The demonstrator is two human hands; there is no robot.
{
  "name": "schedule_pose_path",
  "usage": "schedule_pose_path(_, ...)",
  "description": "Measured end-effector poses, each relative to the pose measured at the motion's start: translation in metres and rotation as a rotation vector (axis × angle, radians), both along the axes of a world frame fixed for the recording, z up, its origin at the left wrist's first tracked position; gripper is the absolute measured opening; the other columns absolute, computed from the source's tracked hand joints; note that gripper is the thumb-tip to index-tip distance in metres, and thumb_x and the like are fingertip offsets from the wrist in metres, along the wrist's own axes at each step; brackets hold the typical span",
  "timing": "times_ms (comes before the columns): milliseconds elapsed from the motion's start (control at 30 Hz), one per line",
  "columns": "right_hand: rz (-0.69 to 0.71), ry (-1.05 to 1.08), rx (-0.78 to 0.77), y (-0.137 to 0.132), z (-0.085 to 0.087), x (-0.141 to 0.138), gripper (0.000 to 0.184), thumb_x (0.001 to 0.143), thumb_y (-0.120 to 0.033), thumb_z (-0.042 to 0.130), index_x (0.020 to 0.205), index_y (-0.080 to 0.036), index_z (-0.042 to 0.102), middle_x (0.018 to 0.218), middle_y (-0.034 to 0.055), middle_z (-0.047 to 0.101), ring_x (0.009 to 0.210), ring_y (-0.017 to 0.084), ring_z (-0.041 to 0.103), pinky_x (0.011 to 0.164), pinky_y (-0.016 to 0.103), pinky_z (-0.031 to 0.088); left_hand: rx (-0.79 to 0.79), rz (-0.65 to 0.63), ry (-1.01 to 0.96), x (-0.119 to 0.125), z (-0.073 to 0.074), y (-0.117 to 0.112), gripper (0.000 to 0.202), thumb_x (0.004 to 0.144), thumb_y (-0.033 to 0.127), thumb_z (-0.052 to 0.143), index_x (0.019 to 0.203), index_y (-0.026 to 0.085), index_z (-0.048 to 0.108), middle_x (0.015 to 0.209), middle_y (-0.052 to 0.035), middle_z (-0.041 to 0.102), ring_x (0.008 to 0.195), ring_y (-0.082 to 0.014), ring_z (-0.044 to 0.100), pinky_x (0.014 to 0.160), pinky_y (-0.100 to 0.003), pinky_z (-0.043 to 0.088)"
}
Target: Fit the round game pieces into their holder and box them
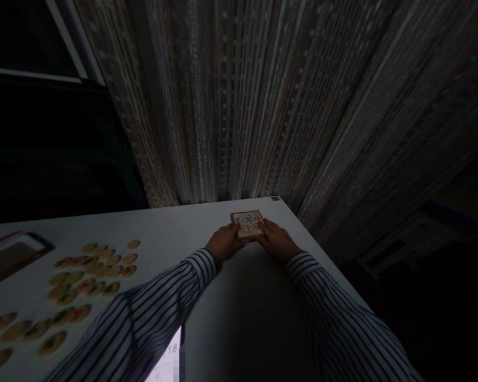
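The small printed box (247, 228) is in the two hands, over the far right part of the white table (191, 223), not far from its right edge. From where I stand, I see that it lies directly between the left hand (223, 243) and the right hand (279, 243), so neither hand is clearly nearer. The left hand touches its left side, and the right hand touches its right side, close to the corner which faces the person. The fingers are closed on the box from both sides, in a grasp which looks gentle to me. The box is beyond the wrists, in front of the person, and its pale face with dark characters is turned upward. Its outline seems almost square, therefore I cannot say with confidence which way its long axis goes. I also cannot tell if it rests on the table or is raised a little, because the light is weak.

On the person's left side, well apart from the box, many round pieces (85, 286) are spread on the table, some with red marks and some with dark ones. Behind them, at the far left, there is a shallow tray (11, 271). A bright screen (168, 354) shows beside the left striped sleeve (155, 297), and a curtain (239, 106) hangs behind the table.
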State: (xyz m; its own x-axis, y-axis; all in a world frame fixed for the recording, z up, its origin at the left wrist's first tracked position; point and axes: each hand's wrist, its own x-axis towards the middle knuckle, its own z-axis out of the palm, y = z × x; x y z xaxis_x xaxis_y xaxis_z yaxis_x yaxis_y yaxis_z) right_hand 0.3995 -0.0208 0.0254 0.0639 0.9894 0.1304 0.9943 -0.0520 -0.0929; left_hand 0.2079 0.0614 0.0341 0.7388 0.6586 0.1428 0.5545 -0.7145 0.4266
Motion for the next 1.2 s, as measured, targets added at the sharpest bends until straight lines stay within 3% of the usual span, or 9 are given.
schedule_pose_path(267,-0.015,-0.026,0.004,-0.004,-0.009,-0.001,0.06,0.09,-0.049,0.029,0.139,-0.014,0.029,0.145,0.0145,0.028,0.13,0.024,0.03,0.101,0.043,0.027,0.102,0.038,0.02,0.004,-0.001,-0.002,0.041,0.084,0.042,0.045,0.116,0.018,0.053,0.132,-0.0125,0.043,0.111,-0.0245,0.05,0.092,-0.035,0.041)
schedule_pose_path(367,-0.02,0.005,-0.027,-0.002,-0.003,0.001,0.061,0.089,-0.05,0.031,0.138,-0.015,0.031,0.144,0.015,0.029,0.13,0.026,0.028,0.1,0.045,0.027,0.087,0.024,0.023,0.006,0.0,-0.001,0.039,0.084,0.044,0.045,0.111,0.017,0.055,0.125,-0.0115,0.05,0.105,-0.0238,0.053,0.089,-0.033,0.042)
schedule_pose_path(467,-0.009,0.027,0.009,0.009,0.005,-0.001,0.058,0.09,-0.048,0.029,0.136,-0.013,0.035,0.145,0.0152,0.028,0.132,0.025,0.024,0.102,0.044,0.025,0.083,0.016,0.041,0.007,0.003,0.001,0.038,0.082,0.046,0.047,0.105,0.017,0.057,0.116,-0.0113,0.056,0.098,-0.0239,0.057,0.084,-0.032,0.044)
schedule_pose_path(567,0.054,0.049,0.046,0.027,0.01,-0.006,0.054,0.092,-0.038,0.024,0.139,-0.012,0.029,0.147,0.0127,0.025,0.134,0.021,0.021,0.105,0.042,0.023,0.075,0.023,0.064,0.007,0.007,0.001,0.037,0.081,0.046,0.048,0.103,0.018,0.057,0.115,-0.0115,0.057,0.097,-0.0243,0.057,0.083,-0.033,0.044)
schedule_pose_path(800,0.077,0.101,-0.055,0.054,0.003,-0.008,0.053,0.091,-0.032,0.025,0.139,-0.011,0.028,0.148,0.0115,0.023,0.136,0.024,0.015,0.106,0.045,0.02,0.115,0.019,0.14,0.009,0.017,0.008,0.049,0.076,0.056,0.05,0.103,0.016,0.059,0.109,-0.0144,0.06,0.099,-0.0294,0.056,0.083,-0.038,0.044)
schedule_pose_path(900,0.09,0.089,-0.046,0.054,0.0,-0.006,0.053,0.091,-0.031,0.025,0.14,-0.012,0.027,0.148,0.0112,0.023,0.136,0.024,0.015,0.106,0.046,0.02,0.113,-0.037,0.141,0.013,0.015,0.023,0.068,0.069,0.063,0.054,0.116,0.014,0.053,0.124,-0.0182,0.05,0.117,-0.0344,0.044,0.093,-0.041,0.038)
schedule_pose_path(1000,0.092,0.084,-0.037,0.054,-0.002,-0.005,0.053,0.09,-0.031,0.025,0.139,-0.011,0.028,0.147,0.0108,0.024,0.135,0.024,0.017,0.106,0.046,0.021,0.023,-0.116,0.181,0.017,0.008,0.04,0.089,0.063,0.063,0.058,0.132,0.01,0.038,0.143,-0.021,0.026,0.132,-0.0359,0.023,0.104,-0.042,0.026)
schedule_pose_path(1200,0.105,0.082,0.01,0.058,-0.007,-0.002,0.053,0.09,-0.032,0.028,0.137,-0.008,0.032,0.146,0.0129,0.027,0.135,0.023,0.016,0.107,0.042,0.021,-0.107,-0.128,0.138,0.014,-0.003,0.051,0.099,0.063,0.066,0.056,0.138,0.009,0.027,0.147,-0.0204,0.017,0.136,-0.0312,0.015,0.109,-0.038,0.017)
